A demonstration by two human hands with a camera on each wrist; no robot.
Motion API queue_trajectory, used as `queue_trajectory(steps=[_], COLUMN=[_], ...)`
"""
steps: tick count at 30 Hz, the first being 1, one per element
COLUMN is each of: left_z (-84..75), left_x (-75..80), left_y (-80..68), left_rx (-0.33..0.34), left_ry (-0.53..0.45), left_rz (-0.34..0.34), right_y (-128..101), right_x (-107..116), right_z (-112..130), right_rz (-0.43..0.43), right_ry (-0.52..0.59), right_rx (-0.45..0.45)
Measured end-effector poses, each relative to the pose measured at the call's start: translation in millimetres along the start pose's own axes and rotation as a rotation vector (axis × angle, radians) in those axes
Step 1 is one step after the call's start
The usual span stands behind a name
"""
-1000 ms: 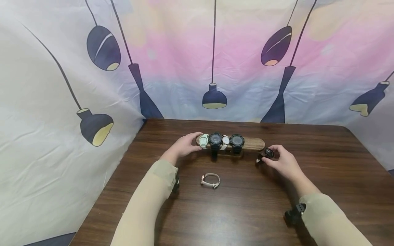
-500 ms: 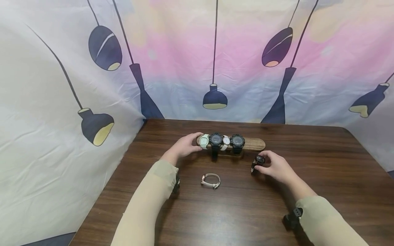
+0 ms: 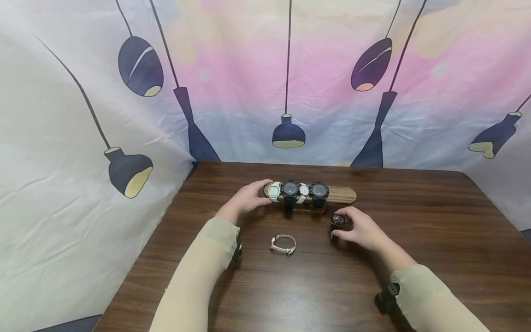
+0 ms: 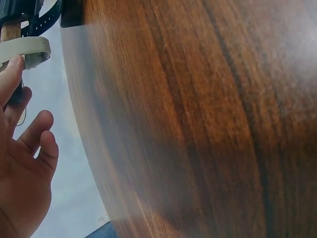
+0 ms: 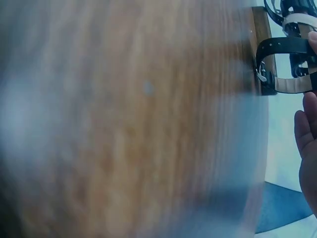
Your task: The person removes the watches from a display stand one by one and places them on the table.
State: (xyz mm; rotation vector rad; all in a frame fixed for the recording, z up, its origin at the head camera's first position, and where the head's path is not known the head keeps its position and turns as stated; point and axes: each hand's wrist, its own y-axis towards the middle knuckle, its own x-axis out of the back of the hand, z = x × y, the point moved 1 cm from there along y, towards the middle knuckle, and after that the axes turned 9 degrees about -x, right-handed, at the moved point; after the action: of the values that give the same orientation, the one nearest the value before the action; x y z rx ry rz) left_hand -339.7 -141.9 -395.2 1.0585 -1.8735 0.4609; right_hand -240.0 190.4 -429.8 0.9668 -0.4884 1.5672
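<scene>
A wooden watch stand lies across the far middle of the table and carries several watches: a pale square one, a black one, a white one and another black one. My left hand holds the stand's left end, thumb on top; the left wrist view shows that hand beside a pale strap. My right hand pinches a black watch low over the table in front of the stand. Its black strap shows in the blurred right wrist view.
A small pink-white watch lies on the dark wooden table between my forearms. A cloth backdrop printed with hanging lamps closes the back and left side. The table's right edge lies far from my hands.
My right hand has carried the black watch left and toward me, from the stand's right end down to the table in front of it. The left hand has stayed put.
</scene>
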Motion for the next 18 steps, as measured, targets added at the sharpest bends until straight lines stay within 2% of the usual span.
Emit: queue_trajectory(steps=[7, 18], left_z=[-0.5, -1.3], left_x=[-0.4, 0.0], left_y=[-0.6, -0.6], left_rx=[0.010, 0.007], left_ry=[-0.003, 0.002], left_rz=[-0.005, 0.003], right_y=[-2, -2], right_x=[-7, -13], right_z=[7, 11], right_rz=[0.005, 0.049], right_ry=[0.061, 0.113], right_rx=[0.066, 0.059])
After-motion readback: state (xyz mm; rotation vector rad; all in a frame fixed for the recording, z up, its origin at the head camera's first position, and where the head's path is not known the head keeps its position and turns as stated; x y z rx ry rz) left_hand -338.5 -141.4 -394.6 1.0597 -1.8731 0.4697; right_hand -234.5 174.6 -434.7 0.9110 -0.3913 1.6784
